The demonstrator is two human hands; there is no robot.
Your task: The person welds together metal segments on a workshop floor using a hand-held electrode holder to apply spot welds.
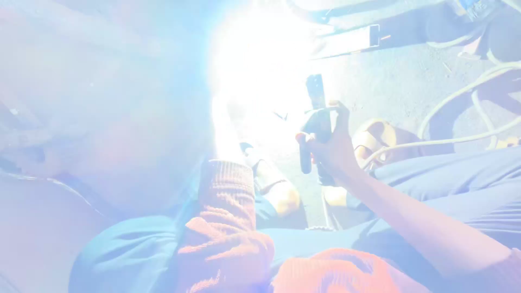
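One cam only, head-worn, looking steeply down over the person's own lap and legs toward the ground (401, 87). Close range: the orange sleeve (225, 217) fills the lower centre, right hand (328, 146) at mid-frame. Strong white glare (255, 59) washes out the upper-left half. No 2nd view, so nothing shared.
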